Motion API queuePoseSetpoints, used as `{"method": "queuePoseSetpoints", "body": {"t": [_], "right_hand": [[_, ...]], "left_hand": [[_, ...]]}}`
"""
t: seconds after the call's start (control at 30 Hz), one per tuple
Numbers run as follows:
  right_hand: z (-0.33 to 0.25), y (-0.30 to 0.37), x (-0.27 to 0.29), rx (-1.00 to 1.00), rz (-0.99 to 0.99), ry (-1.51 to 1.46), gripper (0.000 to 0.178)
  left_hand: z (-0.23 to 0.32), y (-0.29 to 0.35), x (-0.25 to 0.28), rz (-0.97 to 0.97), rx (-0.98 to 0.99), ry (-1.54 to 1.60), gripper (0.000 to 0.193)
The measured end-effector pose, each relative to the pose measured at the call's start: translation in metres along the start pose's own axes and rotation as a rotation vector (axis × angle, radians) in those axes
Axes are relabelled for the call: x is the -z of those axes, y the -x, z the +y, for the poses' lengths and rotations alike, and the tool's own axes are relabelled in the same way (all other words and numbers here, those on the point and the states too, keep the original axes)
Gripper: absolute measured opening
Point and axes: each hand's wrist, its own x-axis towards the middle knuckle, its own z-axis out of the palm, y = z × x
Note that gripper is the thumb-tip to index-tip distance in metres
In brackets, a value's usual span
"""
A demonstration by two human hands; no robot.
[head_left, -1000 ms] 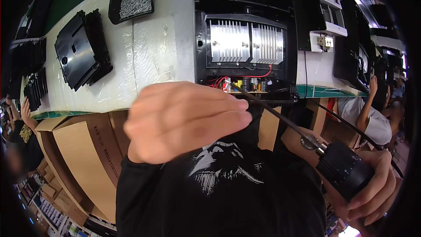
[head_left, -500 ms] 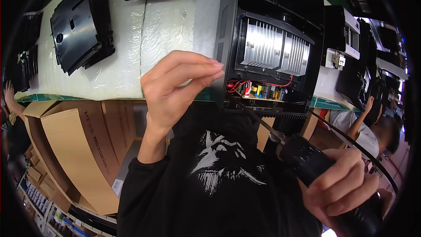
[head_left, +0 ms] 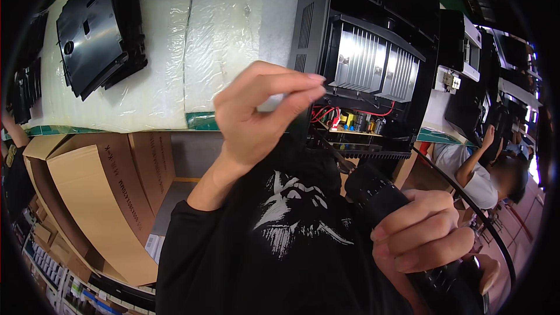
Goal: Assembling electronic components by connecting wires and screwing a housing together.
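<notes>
Power screwdriver (head_left: 373,191), lower right of frame | long axis diagonal, pointing upper left | right hand (head_left: 421,230): fingers wrapped around it | left hand (head_left: 252,118), centre: thumb and forefinger tips pressed together, any content indiscernible

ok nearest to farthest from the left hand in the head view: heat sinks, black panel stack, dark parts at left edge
1. Heat sinks: right of the left hand
2. Black panel stack: upper left
3. Dark parts: far left edge

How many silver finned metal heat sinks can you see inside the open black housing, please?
2: the left silver heat sink and the right silver heat sink, side by side.
</notes>
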Motion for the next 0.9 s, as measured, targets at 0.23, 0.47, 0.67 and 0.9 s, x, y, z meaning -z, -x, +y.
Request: {"method": "queuePoseSetpoints", "body": {"t": [0.23, 0.47, 0.67, 0.9], "right_hand": [[0.009, -0.008, -0.008, 0.049, -0.129, 0.000, 0.009], [0.017, -0.025, -0.024, 0.120, -0.095, -0.018, 0.030], [0.023, -0.026, -0.037, 0.186, -0.004, -0.007, 0.062], [0.027, -0.021, -0.027, 0.169, -0.001, -0.118, 0.064]], "left_hand": [[-0.010, 0.011, -0.021, 0.097, -0.140, 0.121, 0.020], [-0.011, 0.014, -0.029, 0.152, -0.058, 0.227, 0.022], [-0.013, 0.015, -0.029, 0.179, -0.093, 0.242, 0.023], [-0.012, 0.014, -0.030, 0.177, -0.046, 0.266, 0.024]]}}
